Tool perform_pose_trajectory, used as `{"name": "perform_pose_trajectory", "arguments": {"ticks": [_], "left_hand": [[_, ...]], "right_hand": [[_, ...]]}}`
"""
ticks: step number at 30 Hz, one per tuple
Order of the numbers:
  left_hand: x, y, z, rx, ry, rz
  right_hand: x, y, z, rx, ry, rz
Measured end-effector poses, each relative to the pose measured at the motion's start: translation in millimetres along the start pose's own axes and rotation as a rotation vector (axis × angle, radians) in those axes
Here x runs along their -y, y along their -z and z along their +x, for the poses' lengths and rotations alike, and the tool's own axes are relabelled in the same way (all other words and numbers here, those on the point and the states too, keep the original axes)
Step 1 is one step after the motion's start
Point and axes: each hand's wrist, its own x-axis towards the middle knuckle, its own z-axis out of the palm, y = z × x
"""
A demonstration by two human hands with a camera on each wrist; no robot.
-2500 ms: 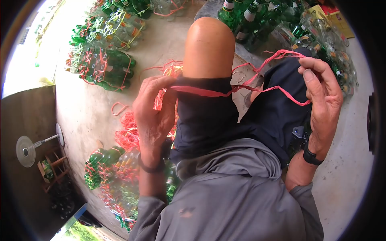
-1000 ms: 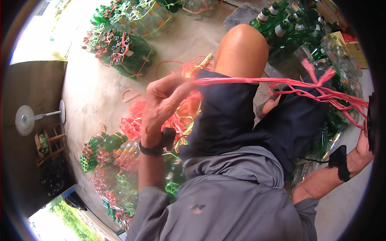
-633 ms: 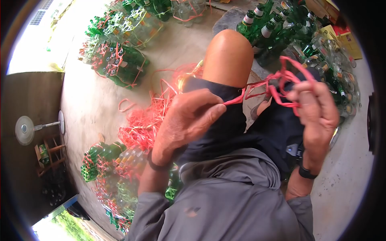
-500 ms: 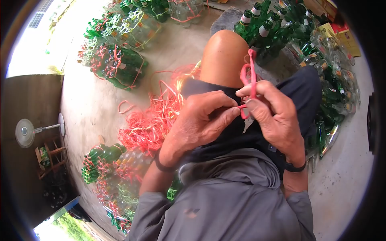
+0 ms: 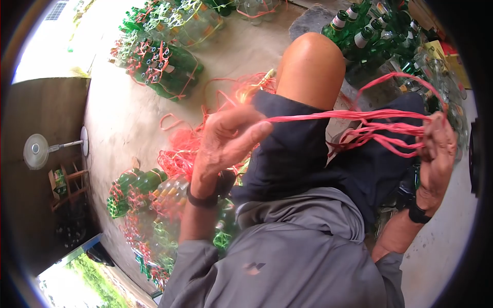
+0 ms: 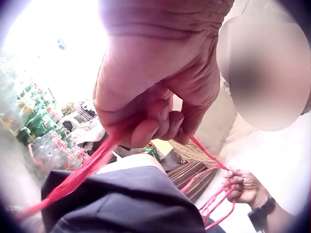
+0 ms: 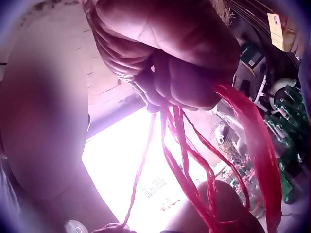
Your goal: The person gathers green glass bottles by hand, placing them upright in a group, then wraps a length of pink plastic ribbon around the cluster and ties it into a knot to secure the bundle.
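Observation:
In the head view, my left hand [image 5: 228,141] pinches one end of a stretch of red plastic twine [image 5: 318,116] between thumb and fingers. It runs taut over the raised knee to my right hand [image 5: 437,154], whose curled fingers grip it with several looser strands beside it. One loop of the twine arches above the right hand. In the left wrist view, a flat band of twine [image 6: 90,167] also trails from the left hand's curled fingers [image 6: 165,119]. Several strands [image 7: 182,141] hang from the right hand's fist in the right wrist view.
A tangled heap of red twine [image 5: 179,151] lies left of the leg. Bundles of tied bottles [image 5: 164,66] stand at the far left, with more bottles [image 5: 154,205] nearer. Green glass bottles [image 5: 359,38] crowd the far right. A fan [image 5: 37,149] stands at the left.
The hands came together in front of the knee, then moved apart again, the right one far out to the right. The twine between them is now stretched, with several strands gathered in the right hand.

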Motion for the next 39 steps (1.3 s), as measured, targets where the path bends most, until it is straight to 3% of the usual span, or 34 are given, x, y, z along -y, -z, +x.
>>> {"name": "perform_pose_trajectory", "arguments": {"ticks": [2, 3, 4, 6, 7, 12, 13, 14, 15, 16, 18, 19, 21, 22, 25, 27, 28, 30, 34, 35, 39], "left_hand": [[-8.4, 10.3, -6.6, -0.042, 0.101, -0.051], [-5.0, 10.9, -9.0, -0.082, 0.077, -0.078], [-3.6, 12.2, -10.5, -0.084, 0.077, -0.079], [-1.9, 15.0, -13.2, -0.089, 0.078, -0.122], [-0.3, 15.3, -13.6, -0.091, 0.077, -0.122], [10.5, 2.1, -9.2, -0.132, 0.064, -0.039], [8.5, -4.4, -7.8, -0.112, 0.056, -0.032], [2.6, -9.1, -6.7, -0.067, 0.054, 0.039], [-4.4, -15.3, -4.7, -0.014, 0.017, 0.09], [-11.7, -23.0, -2.5, 0.04, -0.02, 0.141], [-22.3, -42.4, -1.1, 0.074, -0.012, 0.092], [-24.7, -49.3, 0.3, 0.107, -0.062, 0.107], [-30.1, -57.4, 0.1, 0.15, -0.115, 0.114], [-22.0, -65.1, 0.9, 0.122, -0.201, 0.095], [-15.8, -68.8, 0.8, 0.107, -0.29, 0.035], [-14.7, -63.5, -0.9, 0.15, -0.275, 0.079], [-14.9, -61.2, -2.2, 0.15, -0.274, 0.077], [-16.2, -53.7, -6.9, 0.139, -0.155, 0.08], [1.3, -25.1, -17.4, 0.116, -0.035, 0.191], [5.9, -22.1, -22.4, 0.061, 0.034, 0.089], [18.3, -3.9, -29.4, -0.015, 0.022, 0.072]], "right_hand": [[9.5, 32.2, 6.3, -0.099, 0.016, 0.226], [12.2, 48.6, 12.9, -0.289, 0.034, 0.275], [20.8, 55.5, 17.7, -0.319, 0.077, 0.333], [31.3, 38.7, 18.9, -0.75, 0.179, 0.368], [30.5, 42.3, 18.9, -0.748, 0.18, 0.369], [13.0, 94.2, 15.8, -0.155, 0.177, 0.399], [15.5, 63.4, 8.2, -0.234, 0.124, 0.317], [13.5, 39.1, 2.1, -0.14, 0.083, 0.32], [14.1, -4.0, -9.2, -0.21, 0.095, 0.118], [5.6, -21.8, -18.4, 0.046, 0.175, -0.009], [9.4, -78.1, -39.2, 0.185, 0.204, -0.212], [-7.0, -93.3, -36.3, 0.312, 0.306, -0.187], [-10.6, -115.7, -41.3, 0.493, 0.236, -0.292], [-13.1, -120.5, -40.3, 0.56, 0.325, -0.392], [-29.4, -126.5, -40.7, 0.578, 0.323, -0.294], [-23.3, -115.2, -36.0, 0.683, 0.114, -0.421], [-22.5, -111.6, -33.8, 0.684, 0.112, -0.423], [-21.0, -105.8, -30.0, 0.692, 0.061, -0.433], [-0.7, -84.6, -25.4, 0.462, 0.011, -0.246], [5.0, -75.7, -23.4, 0.415, 0.012, -0.21], [8.6, -45.3, -10.2, 0.102, 0.038, -0.11]]}}
